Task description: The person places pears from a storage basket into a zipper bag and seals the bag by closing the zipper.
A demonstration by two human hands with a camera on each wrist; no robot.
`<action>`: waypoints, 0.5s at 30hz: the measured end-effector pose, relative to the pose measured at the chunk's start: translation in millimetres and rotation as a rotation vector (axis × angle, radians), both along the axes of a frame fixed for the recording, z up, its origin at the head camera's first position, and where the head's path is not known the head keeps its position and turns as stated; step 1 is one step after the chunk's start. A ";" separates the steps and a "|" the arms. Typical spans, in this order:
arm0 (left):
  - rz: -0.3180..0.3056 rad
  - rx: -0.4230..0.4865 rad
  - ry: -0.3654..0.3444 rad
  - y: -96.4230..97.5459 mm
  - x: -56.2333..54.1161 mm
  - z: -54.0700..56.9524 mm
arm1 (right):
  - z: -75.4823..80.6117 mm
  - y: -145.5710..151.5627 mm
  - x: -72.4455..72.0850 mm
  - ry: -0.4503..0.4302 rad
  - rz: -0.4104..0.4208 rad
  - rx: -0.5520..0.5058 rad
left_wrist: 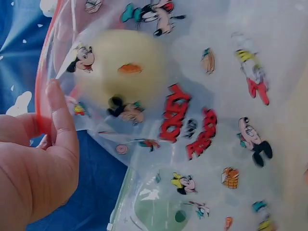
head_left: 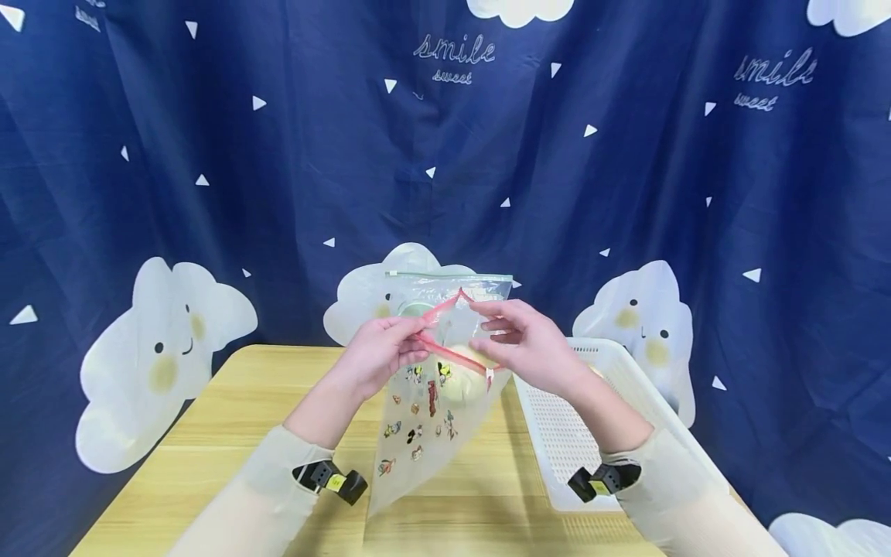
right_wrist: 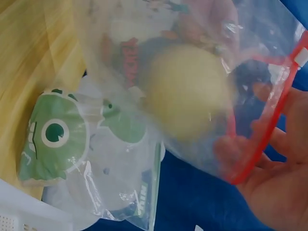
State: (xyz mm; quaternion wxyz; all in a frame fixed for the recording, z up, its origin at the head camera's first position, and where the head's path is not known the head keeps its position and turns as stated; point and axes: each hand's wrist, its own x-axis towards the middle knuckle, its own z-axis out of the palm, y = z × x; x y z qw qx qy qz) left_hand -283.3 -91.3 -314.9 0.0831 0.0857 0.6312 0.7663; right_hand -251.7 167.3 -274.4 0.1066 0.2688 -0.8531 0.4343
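The zip bag [head_left: 425, 472] hangs tilted between your left grip [head_left: 379, 352] and your right grip [head_left: 532, 348], its mouth uppermost and its lower corner slanting to your left. Your left grip pinches the red rim [head_left: 455, 357] between thumb and fingers; that seems to anchor the mouth and carry much of the bag's weight. Your right grip is clenched on nothing that shows: its fingers, loosely bent, reach into the mouth, and you see them through the clear film in the right wrist view. Spread there, they appear to keep the 2 sides of the rim apart. Whether a fingertip touches the ball [right_wrist: 187, 91], you cannot tell.

The white slider [head_left: 490, 374] sits at the rim's right end, just below your right grip, which probably explains why the mouth can gape so wide. The pale yellow ball is inside the bag, high up near the mouth, perhaps held there by the film under it.

Just beyond, a 2nd bag [right_wrist: 67, 139] with a green face print stands on the worktop [head_left: 278, 433]; it looks filled, which would help it stay upright. The white basket [head_left: 616, 348] lies to your right, beneath your forearm, apart from the bag in your grip.
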 end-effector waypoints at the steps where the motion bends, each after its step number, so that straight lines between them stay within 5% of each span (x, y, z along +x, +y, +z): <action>1: 0.010 0.022 -0.001 0.8 0.1 1.6 | 0.6 2.3 -0.8 0.010 -0.016 -0.024; 6: 0.007 0.010 0.012 1.1 0.7 1.9 | 3.7 22.1 -5.1 0.042 -0.098 -0.065; 15: -0.031 -0.070 0.024 -14.1 -1.3 -13.7 | -8.7 69.9 -19.1 -0.027 -0.233 0.040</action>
